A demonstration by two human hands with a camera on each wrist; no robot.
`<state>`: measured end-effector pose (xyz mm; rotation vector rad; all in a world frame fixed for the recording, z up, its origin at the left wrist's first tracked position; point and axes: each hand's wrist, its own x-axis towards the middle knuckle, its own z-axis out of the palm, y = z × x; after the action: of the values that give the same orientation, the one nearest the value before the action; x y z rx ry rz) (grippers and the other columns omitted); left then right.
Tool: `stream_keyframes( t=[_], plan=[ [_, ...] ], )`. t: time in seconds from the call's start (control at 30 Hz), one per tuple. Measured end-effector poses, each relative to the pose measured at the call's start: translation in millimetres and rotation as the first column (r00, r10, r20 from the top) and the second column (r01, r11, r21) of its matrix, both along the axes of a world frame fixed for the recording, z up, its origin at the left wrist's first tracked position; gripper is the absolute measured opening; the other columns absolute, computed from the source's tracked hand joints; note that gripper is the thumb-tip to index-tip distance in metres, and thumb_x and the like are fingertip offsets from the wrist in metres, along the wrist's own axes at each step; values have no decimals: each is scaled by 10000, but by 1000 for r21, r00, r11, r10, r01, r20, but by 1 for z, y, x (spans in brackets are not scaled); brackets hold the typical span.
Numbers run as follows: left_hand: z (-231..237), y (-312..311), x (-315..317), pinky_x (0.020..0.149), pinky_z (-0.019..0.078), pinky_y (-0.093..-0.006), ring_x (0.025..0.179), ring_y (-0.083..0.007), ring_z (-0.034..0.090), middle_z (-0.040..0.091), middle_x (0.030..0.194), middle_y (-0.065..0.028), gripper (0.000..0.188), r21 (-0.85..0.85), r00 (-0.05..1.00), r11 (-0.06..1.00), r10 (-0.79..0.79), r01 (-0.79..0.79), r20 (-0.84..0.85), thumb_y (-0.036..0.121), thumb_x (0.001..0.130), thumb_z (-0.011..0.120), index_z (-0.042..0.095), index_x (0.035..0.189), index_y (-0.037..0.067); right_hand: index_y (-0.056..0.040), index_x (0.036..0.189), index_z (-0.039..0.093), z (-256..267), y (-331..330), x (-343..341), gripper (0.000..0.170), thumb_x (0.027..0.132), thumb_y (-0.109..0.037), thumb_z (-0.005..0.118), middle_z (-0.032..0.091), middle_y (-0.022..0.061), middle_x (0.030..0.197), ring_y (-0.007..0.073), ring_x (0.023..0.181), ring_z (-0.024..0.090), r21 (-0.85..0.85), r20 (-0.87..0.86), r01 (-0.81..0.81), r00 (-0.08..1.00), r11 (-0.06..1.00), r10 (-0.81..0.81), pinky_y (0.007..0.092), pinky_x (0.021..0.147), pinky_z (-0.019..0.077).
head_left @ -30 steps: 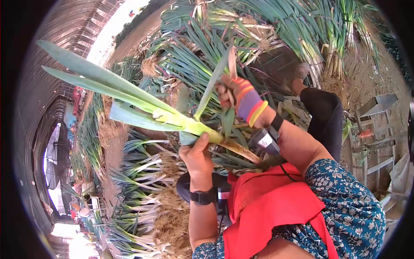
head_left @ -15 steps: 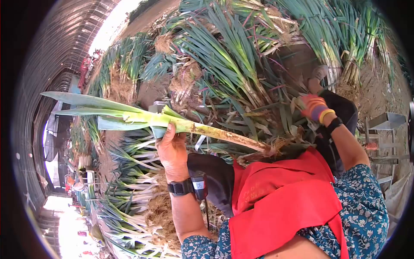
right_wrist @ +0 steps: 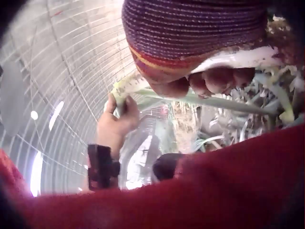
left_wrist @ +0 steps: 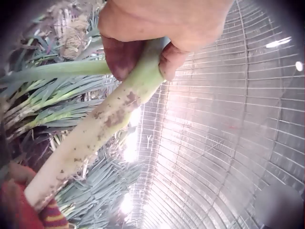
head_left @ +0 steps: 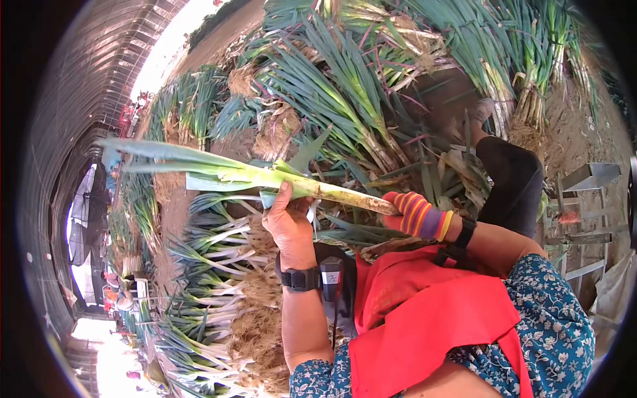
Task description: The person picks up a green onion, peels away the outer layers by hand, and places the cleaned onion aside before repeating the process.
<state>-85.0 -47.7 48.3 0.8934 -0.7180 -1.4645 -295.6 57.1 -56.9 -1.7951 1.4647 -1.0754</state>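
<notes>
The left hand (head_left: 290, 222) pinches a large leek (head_left: 345, 194) where the white stalk meets the green leaves, which point to the left in the head view. In a striped glove, the right hand (head_left: 419, 215) grips the stalk's root end. Soil specks mark the pale stalk (left_wrist: 90, 138) in the left wrist view, below the bare left hand (left_wrist: 162, 24). The right wrist view has the gloved right hand (right_wrist: 200, 47) curled round the stalk, bare fingertips showing beneath, and roots (right_wrist: 286, 40) beside it at the right.
Rows of leeks (head_left: 219, 292) with tangled roots lie left of the knees. More leek bundles (head_left: 332, 93) cover the ground ahead. Loose leaves lie near the right leg (head_left: 511, 186). A metal stand (head_left: 590, 219) is at the right. A red apron (head_left: 424, 312) covers the lap.
The right hand first held a leaf up beside the leek, then was away over the loose leaves, and now grips the root end. The leek has shifted slightly right since half a second ago.
</notes>
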Motion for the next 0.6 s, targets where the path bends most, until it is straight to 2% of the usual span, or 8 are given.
stream_keyframes(
  t=[0.17,0.2,0.23,0.37,0.43,0.5,0.57,0.6],
  plan=[
    [11,-7,-15,655,512,-333,779,-199,611,629,950,-63,321,-13,998,1000,17,-16,62,145,779,707,598,1061,36,-25,1023,592,17,2,-2,349,772,-251,683,629,133,694,275,587,609,-116,-199,103,972,988,-124,366,530,450],
    [15,-8,-18,646,508,-320,770,-190,608,626,950,-58,325,-38,999,999,-7,9,45,159,780,711,595,1059,40,-24,1045,588,37,4,-4,352,780,-228,695,624,80,708,194,562,579,157,289,-17,957,987,-30,320,505,431],
    [16,-8,-19,646,508,-292,770,-172,605,619,956,-54,340,-58,1000,998,-30,31,6,180,793,705,582,1078,43,-22,1068,583,50,6,-7,357,788,-206,708,619,28,723,112,536,548,327,713,-250,698,911,-65,274,480,412],
    [1,3,-18,659,511,-289,718,-167,591,611,919,-70,194,-134,986,977,-168,167,8,83,816,614,589,1002,36,-26,1112,572,63,6,-10,383,794,-179,723,573,-29,758,20,568,470,319,746,-287,664,903,-53,197,478,373],
    [-65,17,-23,544,479,-279,703,-171,607,622,811,-65,193,-169,847,906,-279,389,453,62,785,582,588,971,9,-19,1123,568,70,-1,-3,396,796,-182,720,583,-19,749,27,562,482,272,821,-275,566,922,-73,192,470,374],
    [-51,54,-55,529,465,-289,628,-177,602,628,786,-64,186,208,860,863,-492,461,134,66,762,626,623,940,10,-16,1118,569,78,-13,-6,390,796,-177,719,589,-19,755,26,558,481,232,830,-283,556,931,-38,193,465,375],
    [-66,69,-50,519,458,-265,634,-154,600,634,786,-56,197,380,577,643,-765,665,287,58,758,649,616,943,-1,-7,1099,571,87,-23,-16,374,794,-163,721,597,-17,753,29,528,473,224,786,-243,617,944,-27,200,439,368],
    [-95,77,-44,519,458,-265,634,-154,600,634,786,-56,197,372,579,642,-766,670,280,58,758,649,616,943,-1,-8,1095,571,86,-29,-24,379,783,-155,728,591,-15,722,31,508,464,217,775,-262,632,940,-3,206,424,361]
  ],
)
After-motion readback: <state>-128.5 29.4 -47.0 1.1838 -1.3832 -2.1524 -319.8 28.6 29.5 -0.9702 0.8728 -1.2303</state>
